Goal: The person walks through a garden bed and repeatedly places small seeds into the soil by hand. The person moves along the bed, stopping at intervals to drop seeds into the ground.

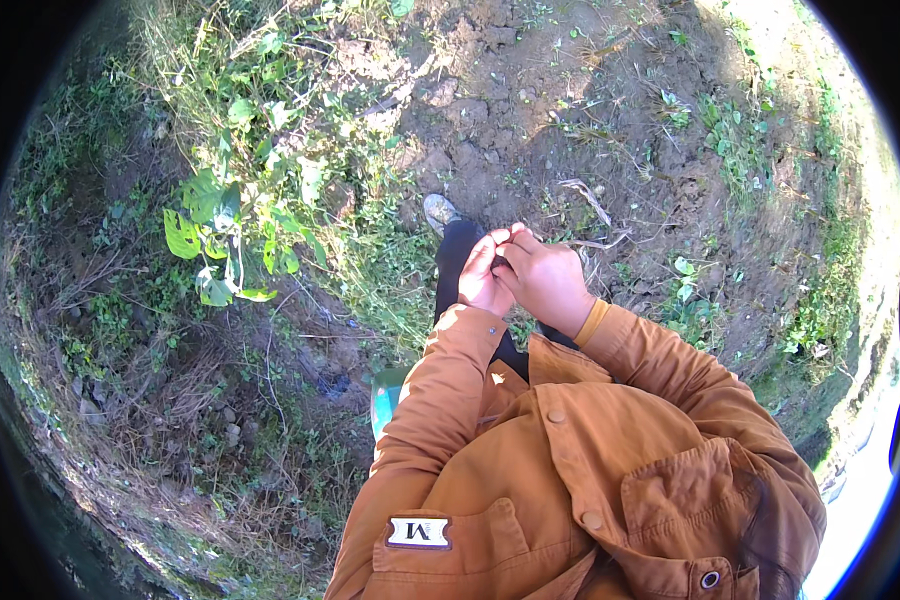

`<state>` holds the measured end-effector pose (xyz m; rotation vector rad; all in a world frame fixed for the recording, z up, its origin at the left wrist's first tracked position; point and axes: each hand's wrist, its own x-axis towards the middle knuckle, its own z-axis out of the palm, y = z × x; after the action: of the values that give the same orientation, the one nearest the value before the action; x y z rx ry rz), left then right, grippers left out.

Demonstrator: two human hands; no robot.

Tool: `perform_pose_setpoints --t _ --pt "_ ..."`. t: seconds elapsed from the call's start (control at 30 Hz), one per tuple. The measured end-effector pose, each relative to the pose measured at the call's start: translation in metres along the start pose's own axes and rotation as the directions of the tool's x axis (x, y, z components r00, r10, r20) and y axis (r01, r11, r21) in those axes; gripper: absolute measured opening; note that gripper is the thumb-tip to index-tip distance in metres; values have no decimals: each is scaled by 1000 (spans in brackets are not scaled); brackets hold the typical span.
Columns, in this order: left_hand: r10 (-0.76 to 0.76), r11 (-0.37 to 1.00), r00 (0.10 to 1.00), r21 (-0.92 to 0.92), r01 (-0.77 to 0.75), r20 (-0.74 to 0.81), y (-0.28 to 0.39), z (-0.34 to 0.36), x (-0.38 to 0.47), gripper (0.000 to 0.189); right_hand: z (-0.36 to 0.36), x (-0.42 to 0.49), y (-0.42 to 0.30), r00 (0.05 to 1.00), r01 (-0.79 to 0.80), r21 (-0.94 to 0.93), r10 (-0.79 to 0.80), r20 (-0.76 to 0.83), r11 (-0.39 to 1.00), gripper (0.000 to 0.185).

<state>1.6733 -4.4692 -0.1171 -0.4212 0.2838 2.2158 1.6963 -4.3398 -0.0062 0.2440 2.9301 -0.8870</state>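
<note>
In front of my lap, above one dark trouser leg (454,262), my two hands meet. The palm side of my left hand (487,289) faces partly up, its thumb and fingers bent inward. My right hand (551,274) shows its back, with fingertips pressed close to those of the left. Anything pinched between them is too small and too covered to make out. A dry stalk (604,241) shows just past the right hand's knuckles; whether it touches them is unclear. One shoe (440,212) stands on the soil beyond my fingers.
A green container (385,397), mostly hidden by my left sleeve (439,382), is beside me. To the left grow a broad-leaved plant (221,232) and tangled grass. Bare cracked soil (487,105) stretches ahead, with cut stubble (600,52) and low weeds (686,274) toward the right.
</note>
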Motion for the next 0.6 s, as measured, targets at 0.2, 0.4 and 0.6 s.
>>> perform_pose_setpoints --t 0.2,0.4,0.6 --pt "-86 992 993 87 93 -77 40 36 33 28 -12 44 -10 993 14 -44 -19 -118 999 14" --pt "-169 978 985 119 171 -29 90 80 62 29 -42 88 -37 968 -45 38 53 -244 998 8" --pt "-156 971 987 177 158 -26 106 104 86 30 -70 112 -45 940 -124 239 191 -284 963 7"
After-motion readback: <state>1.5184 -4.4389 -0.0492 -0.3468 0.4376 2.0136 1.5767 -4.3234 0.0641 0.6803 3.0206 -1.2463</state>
